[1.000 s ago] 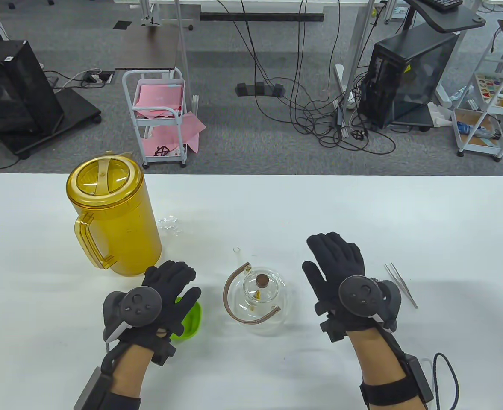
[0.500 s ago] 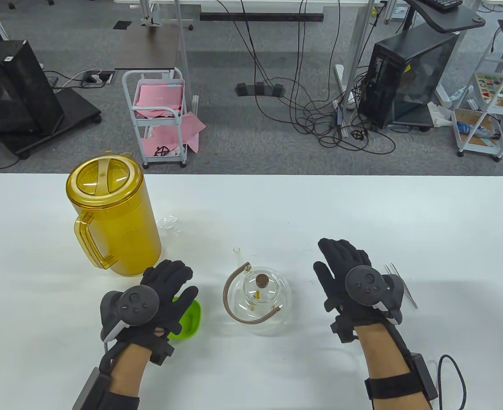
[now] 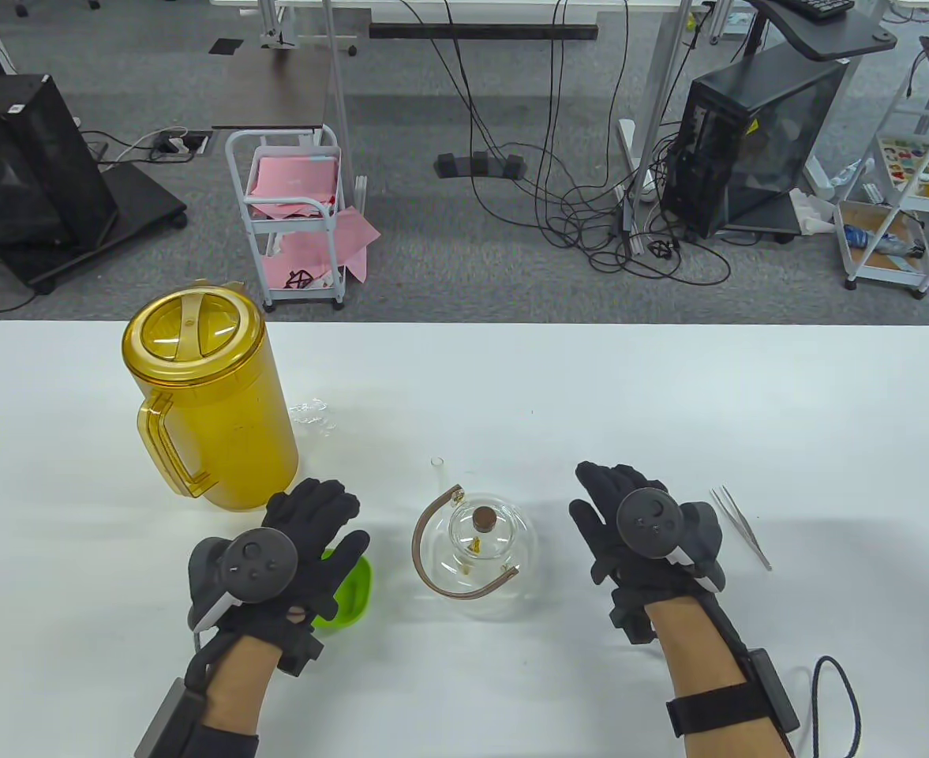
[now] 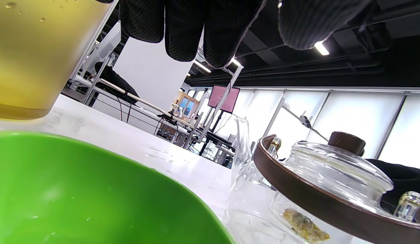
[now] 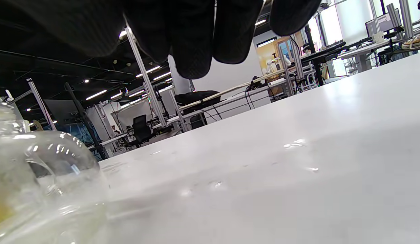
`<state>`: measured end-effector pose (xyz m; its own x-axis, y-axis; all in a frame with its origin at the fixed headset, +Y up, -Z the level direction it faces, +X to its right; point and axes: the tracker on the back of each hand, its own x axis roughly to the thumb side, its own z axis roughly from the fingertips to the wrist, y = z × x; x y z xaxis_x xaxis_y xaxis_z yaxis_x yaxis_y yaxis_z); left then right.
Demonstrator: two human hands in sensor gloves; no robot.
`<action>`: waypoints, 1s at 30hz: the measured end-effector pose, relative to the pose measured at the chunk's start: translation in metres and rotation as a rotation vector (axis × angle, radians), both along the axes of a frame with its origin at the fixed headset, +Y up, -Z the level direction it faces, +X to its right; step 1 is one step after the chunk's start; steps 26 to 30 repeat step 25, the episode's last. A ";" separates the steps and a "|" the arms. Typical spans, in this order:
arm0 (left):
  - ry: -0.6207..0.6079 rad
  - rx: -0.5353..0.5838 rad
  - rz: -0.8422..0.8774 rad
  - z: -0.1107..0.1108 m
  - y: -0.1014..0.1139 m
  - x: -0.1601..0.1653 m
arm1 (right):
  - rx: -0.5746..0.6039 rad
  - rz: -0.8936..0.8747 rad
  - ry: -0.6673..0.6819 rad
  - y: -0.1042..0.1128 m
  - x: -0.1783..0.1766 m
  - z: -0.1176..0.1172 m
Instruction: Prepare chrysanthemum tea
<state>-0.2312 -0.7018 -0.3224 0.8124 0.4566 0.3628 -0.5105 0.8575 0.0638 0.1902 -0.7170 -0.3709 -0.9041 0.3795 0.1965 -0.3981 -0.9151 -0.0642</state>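
A lidded glass teapot (image 3: 476, 553) holding a few chrysanthemum blooms stands near the white counter's (image 3: 669, 387) front edge, between two relaxed, empty hands. The left hand (image 3: 306, 545) hovers over a green bowl (image 3: 353, 592); the right hand (image 3: 630, 521) lies beside tweezers (image 3: 740, 525). A yellow pitcher (image 3: 211, 403) stands rear-left, bare counter beyond.

Overhead looks down; wrist views low, sharing teapot (image 3: 476, 553)
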 end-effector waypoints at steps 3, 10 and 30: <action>-0.006 -0.003 -0.008 0.000 -0.001 0.003 | 0.005 0.001 0.004 0.001 0.000 0.000; 0.006 -0.001 0.005 -0.001 -0.001 -0.001 | 0.002 0.009 0.020 0.002 -0.004 0.001; -0.010 0.008 0.029 -0.001 0.002 0.004 | 0.014 0.012 0.030 0.003 -0.005 0.002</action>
